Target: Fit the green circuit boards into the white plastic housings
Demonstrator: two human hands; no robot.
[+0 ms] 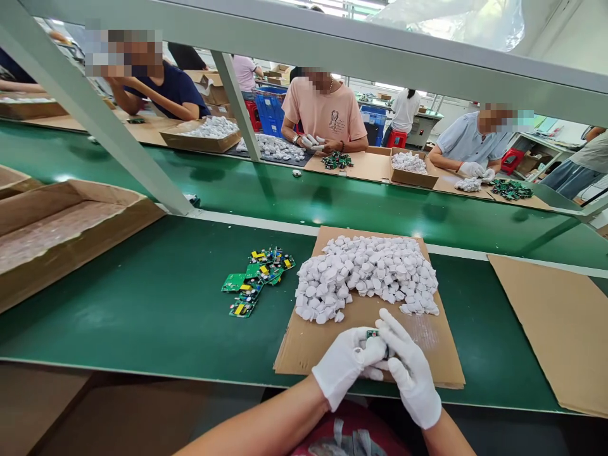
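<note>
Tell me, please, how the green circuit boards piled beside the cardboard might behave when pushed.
The green circuit boards look thin and flat, so they are probably stiff and unlikely to roll. Their exposed yellow components may snag where boards overlap, and could be fragile if knocked.

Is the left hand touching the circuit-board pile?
Apart: the head view shows green bench and cardboard between the left hand and the circuit-board pile.

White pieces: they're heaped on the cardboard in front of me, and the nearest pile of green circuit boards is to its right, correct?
Not quite: the head view shows the nearest pile of green circuit boards left of the cardboard, not right. The white pieces are heaped on that cardboard.
</note>
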